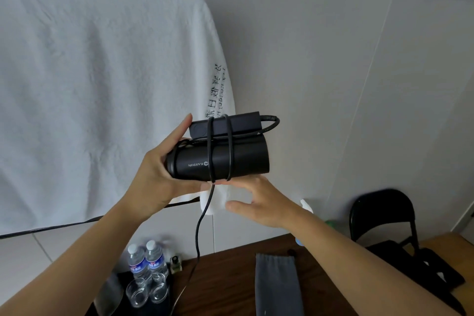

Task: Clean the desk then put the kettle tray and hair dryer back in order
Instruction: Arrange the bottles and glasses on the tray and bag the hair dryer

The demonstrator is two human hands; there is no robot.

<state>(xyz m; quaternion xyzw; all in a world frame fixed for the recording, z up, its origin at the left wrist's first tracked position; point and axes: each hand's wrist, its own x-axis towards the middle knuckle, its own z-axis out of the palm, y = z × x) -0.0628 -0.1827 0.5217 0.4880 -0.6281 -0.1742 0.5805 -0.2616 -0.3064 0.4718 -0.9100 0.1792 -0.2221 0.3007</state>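
I hold a black hair dryer (238,159) up in front of the wall, its handle folded along the barrel and its black cord (205,210) looped twice around both. My left hand (159,174) grips the barrel's rear end. My right hand (259,202) is under the barrel near the cord loops, fingers fairly straight and thumb out; its fingertips are hidden behind the dryer. The loose cord hangs down to the dark wooden desk (230,279). At the lower left a black tray (123,287) holds two water bottles (147,261), glasses (146,295) and a metal kettle (107,297).
A grey cloth pouch (277,285) lies on the desk at the centre right. A black folding chair (389,226) stands to the right of the desk. A large white towel (97,100) hangs on the wall behind the dryer.
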